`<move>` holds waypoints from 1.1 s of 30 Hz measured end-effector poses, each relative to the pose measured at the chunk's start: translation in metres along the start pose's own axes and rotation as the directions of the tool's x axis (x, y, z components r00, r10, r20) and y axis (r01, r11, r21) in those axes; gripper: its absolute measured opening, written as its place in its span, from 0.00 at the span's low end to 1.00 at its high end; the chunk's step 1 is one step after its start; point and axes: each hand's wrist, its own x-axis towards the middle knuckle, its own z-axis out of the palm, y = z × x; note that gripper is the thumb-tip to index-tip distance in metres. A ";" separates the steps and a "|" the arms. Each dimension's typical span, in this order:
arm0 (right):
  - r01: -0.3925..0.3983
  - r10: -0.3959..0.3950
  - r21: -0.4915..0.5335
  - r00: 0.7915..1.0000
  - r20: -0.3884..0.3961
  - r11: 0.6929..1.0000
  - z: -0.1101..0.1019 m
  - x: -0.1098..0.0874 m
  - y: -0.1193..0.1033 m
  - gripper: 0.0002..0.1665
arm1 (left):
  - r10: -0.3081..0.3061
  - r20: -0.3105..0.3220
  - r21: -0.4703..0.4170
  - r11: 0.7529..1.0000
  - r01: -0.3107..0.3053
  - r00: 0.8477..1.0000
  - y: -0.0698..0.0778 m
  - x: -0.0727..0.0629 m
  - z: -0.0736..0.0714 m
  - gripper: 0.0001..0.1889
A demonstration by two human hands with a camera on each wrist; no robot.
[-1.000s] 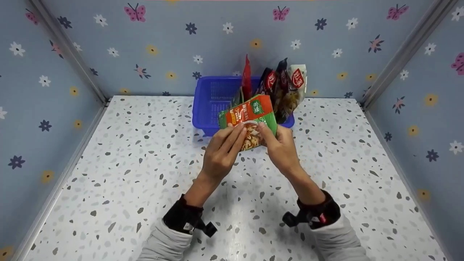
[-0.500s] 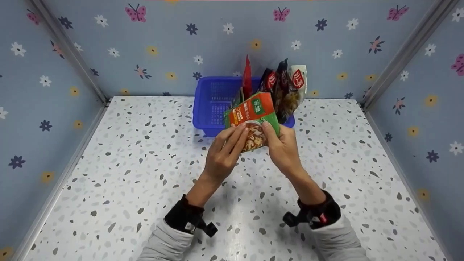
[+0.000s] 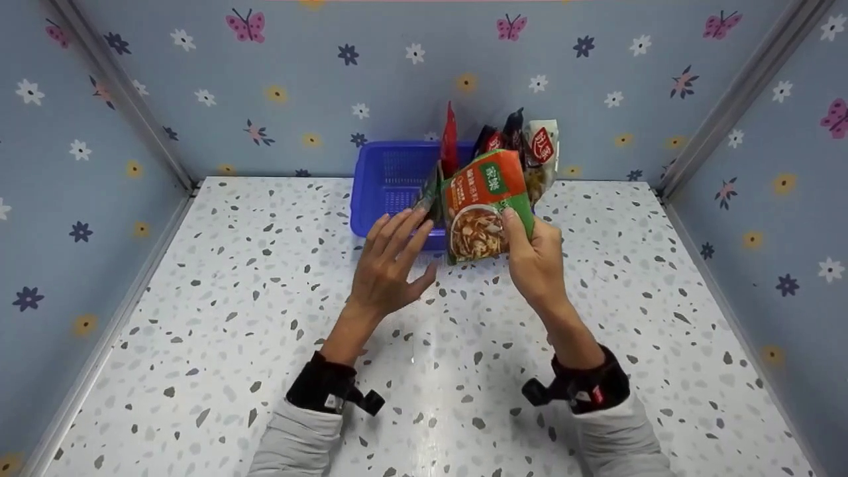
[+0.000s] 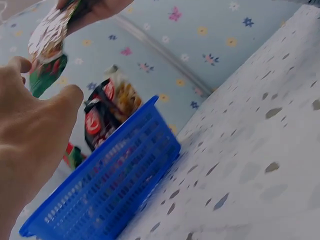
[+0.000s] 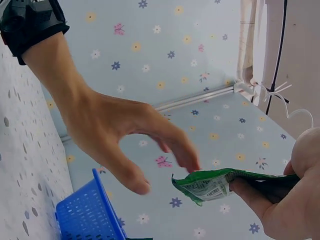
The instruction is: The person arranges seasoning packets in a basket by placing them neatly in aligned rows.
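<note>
My right hand (image 3: pixel 540 265) pinches the right edge of a green and orange seasoning packet (image 3: pixel 478 233), thumb on its printed front. A bowl of food is pictured on that front, which faces the head camera. To the packet's left, my left hand (image 3: pixel 391 268) holds nothing, its fingers spread and thumb apart. The right wrist view shows a gap between the left hand (image 5: pixel 117 130) and the near end of the packet (image 5: pixel 210 184). Behind both hands stands a blue plastic basket (image 3: pixel 363 192), partly covered by the packet in the head view.
Upright in the basket are a red packet (image 3: pixel 449 142), a dark green packet (image 3: pixel 429 192), dark bags (image 3: pixel 513 129) and a pale bag (image 3: pixel 543 149). Flowered panels (image 3: pixel 305 73) enclose the speckled table (image 3: pixel 265 331) at the back and sides.
My left hand has let go of the seasoning packet and drawn away to the left. The right hand has carried the packet right and slightly up, over the bags in the head view.
</note>
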 end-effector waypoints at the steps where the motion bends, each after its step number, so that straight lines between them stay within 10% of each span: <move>1: 0.004 -0.004 0.000 1.000 -0.010 1.000 -0.001 0.001 0.001 0.17 | -0.023 0.014 0.000 1.000 0.023 1.000 -0.005 -0.002 0.000 0.37; 12: 0.032 -0.032 -0.002 0.999 -0.032 0.999 -0.003 0.009 0.002 0.19 | -0.293 0.199 0.054 0.956 0.288 0.935 -0.050 -0.031 -0.001 0.19; 18: 0.016 -0.016 -0.013 0.999 -0.043 1.000 -0.005 0.009 0.003 0.19 | -0.322 0.306 0.044 0.945 0.325 0.896 -0.057 -0.039 0.002 0.20; 33: 0.005 -0.005 -0.006 1.000 -0.007 1.000 0.000 0.007 0.005 0.19 | -0.352 0.306 0.043 0.933 0.357 0.885 -0.057 -0.044 0.008 0.18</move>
